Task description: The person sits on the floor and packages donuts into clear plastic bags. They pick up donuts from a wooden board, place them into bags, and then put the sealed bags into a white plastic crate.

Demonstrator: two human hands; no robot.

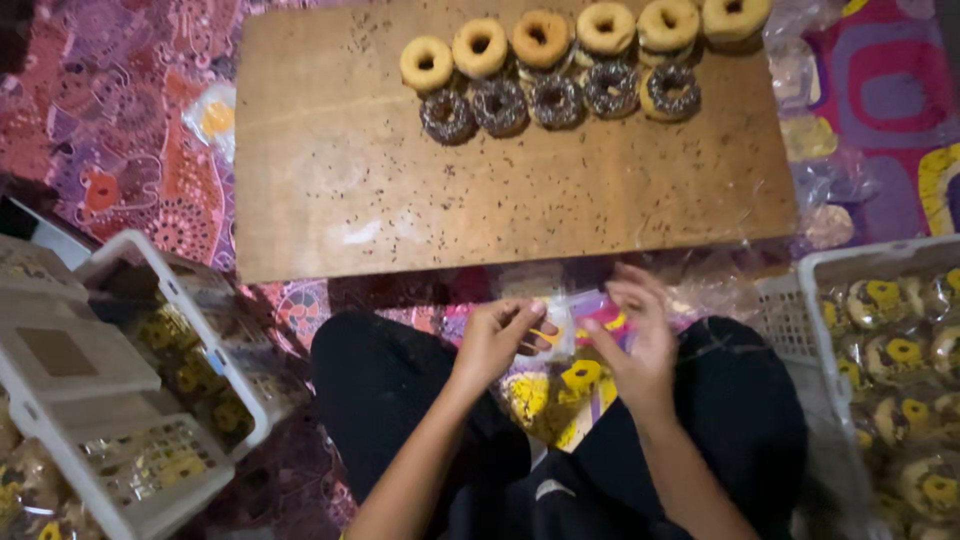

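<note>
Holding a clear plastic bag with yellow print over my lap, seen from the head camera: my left hand pinches its top edge between thumb and fingers, and my right hand has closed its fingertips on the same edge just beside it. A doughnut sits inside the bag, below both hands. Ahead lies a wooden board speckled with dark sprinkles; along its far edge stand plain glazed doughnuts with chocolate-sprinkled doughnuts touching in a row in front. A white crate of bagged doughnuts is at my left, another white crate at my right
</note>
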